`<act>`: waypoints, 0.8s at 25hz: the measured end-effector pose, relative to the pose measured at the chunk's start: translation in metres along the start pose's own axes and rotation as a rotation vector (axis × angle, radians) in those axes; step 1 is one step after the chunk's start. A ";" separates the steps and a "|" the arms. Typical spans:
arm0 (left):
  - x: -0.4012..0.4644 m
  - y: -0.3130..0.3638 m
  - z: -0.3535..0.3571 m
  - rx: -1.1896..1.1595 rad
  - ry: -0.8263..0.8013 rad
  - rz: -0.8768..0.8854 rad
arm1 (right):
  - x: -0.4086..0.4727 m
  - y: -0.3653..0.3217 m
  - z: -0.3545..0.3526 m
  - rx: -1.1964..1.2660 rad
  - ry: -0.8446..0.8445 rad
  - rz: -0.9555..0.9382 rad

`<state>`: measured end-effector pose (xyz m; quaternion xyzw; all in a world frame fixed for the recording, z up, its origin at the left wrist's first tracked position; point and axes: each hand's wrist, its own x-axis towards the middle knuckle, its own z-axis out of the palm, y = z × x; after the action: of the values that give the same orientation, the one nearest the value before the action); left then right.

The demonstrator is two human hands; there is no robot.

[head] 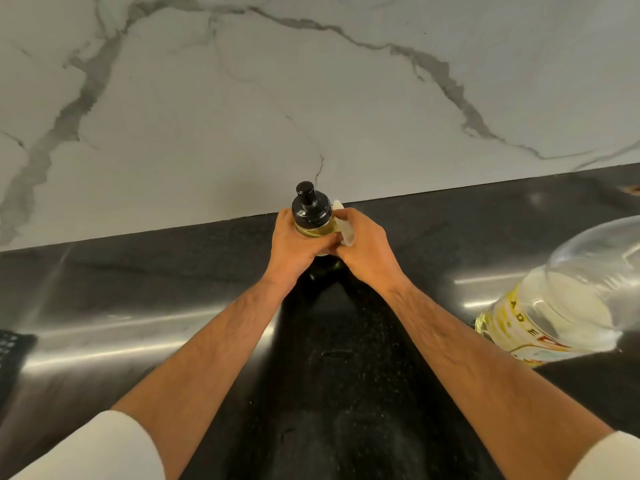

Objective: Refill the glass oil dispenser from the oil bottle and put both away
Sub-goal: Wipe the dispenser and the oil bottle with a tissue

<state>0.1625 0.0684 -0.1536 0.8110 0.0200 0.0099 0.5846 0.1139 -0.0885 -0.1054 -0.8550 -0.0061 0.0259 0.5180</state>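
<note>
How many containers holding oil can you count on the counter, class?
2. The glass oil dispenser stands near the marble backsplash, gripped by the left hand and right hand. The large oil bottle sits at the right edge, partly cropped. Others may lie outside the view.

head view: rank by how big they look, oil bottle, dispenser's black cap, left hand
1. oil bottle, largest, though it sits nearer the camera and is cut off by the frame edge
2. left hand
3. black cap, smallest

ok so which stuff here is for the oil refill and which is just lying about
For the job:
glass oil dispenser, gripped by left hand and right hand
oil bottle, at right on the counter

Lying about:
dark object at the left edge, too cropped to identify
</note>
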 end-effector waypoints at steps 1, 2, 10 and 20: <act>0.006 -0.002 0.000 0.008 -0.009 0.005 | 0.004 0.001 0.001 -0.006 0.004 0.002; 0.010 -0.003 0.000 0.009 -0.015 0.010 | 0.008 0.001 0.001 -0.010 0.007 0.002; 0.027 -0.005 -0.001 0.002 -0.035 0.006 | 0.023 -0.001 0.006 -0.037 0.018 0.004; 0.025 0.002 -0.010 0.014 -0.069 0.032 | 0.031 -0.003 0.018 -0.010 0.041 0.048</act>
<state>0.1873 0.0786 -0.1484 0.8150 -0.0129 -0.0087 0.5792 0.1437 -0.0702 -0.1124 -0.8579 0.0249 0.0208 0.5129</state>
